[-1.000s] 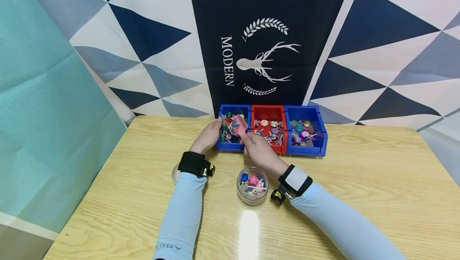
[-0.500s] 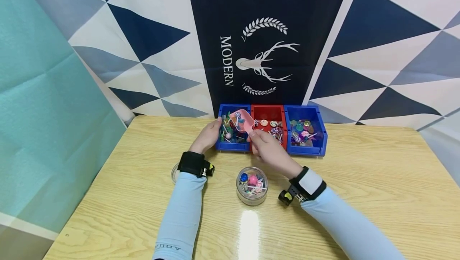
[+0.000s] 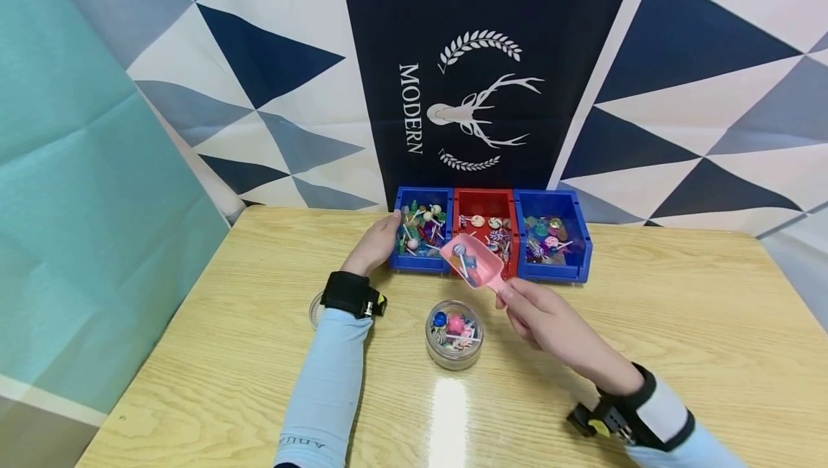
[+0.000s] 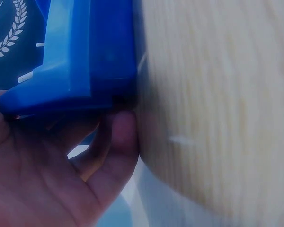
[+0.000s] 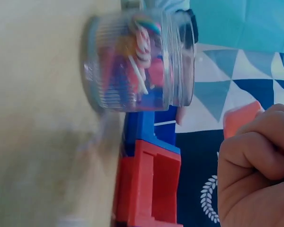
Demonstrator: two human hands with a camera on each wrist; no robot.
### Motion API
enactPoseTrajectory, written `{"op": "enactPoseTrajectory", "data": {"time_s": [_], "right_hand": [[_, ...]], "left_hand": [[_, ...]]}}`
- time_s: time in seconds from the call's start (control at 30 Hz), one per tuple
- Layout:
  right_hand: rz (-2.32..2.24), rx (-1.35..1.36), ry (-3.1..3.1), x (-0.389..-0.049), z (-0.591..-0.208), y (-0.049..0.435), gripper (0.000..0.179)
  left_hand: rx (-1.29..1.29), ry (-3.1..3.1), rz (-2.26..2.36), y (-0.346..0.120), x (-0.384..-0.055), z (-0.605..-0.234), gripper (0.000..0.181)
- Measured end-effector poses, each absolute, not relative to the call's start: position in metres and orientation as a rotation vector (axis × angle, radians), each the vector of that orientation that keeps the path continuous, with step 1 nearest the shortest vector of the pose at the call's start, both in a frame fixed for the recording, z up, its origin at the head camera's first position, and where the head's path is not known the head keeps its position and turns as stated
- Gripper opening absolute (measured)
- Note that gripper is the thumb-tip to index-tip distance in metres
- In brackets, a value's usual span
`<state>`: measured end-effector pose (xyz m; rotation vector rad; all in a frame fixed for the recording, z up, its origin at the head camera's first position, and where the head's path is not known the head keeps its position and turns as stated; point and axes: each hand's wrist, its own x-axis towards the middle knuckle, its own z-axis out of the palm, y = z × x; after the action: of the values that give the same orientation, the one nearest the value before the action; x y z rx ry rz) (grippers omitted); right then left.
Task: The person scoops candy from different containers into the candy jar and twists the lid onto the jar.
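My right hand point(image 3: 550, 320) grips the handle of a pink scoop point(image 3: 489, 264), its bowl raised in front of the red bin. A striped lollipop point(image 3: 460, 251) and a small bluish piece lie in the scoop. Against the left wall of the left blue bin point(image 3: 419, 264), my left hand point(image 3: 374, 244) holds on, thumb at the rim; the left wrist view shows its curled fingers point(image 4: 125, 137) low beside the blue plastic. Just nearer than the scoop stands a clear jar point(image 3: 454, 361), lidless, with lollipops and colourful candy-like pieces inside.
A red bin point(image 3: 481, 200) and another blue bin point(image 3: 550, 202), both with small candy-like pieces, stand in a row beside the left one, by the patterned wall. A clear round lid point(image 3: 315, 310) lies partly hidden under the left wrist on the wooden table point(image 3: 213, 353).
The right hand has lifted the scoop out of the left blue bin and brought it right and nearer, a lollipop in it. The left hand stays at the bin.
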<state>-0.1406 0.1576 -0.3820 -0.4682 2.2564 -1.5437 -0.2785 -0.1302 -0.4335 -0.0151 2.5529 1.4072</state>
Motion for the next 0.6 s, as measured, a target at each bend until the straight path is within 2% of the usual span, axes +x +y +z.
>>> {"op": "enactPoseTrajectory", "data": {"time_s": [0.2,0.6], "right_hand": [[-1.437,-0.531,2.237,-0.127,-0.382,0.174,0.037],[-1.153,-0.752,2.320,-0.133,-0.382,0.195,0.031]], "left_hand": [[-0.029,2.552,1.414,-0.132,-0.278,-0.434,0.064],[-0.039,2.512,1.454,-0.131,-0.278,-0.433,0.066]]}}
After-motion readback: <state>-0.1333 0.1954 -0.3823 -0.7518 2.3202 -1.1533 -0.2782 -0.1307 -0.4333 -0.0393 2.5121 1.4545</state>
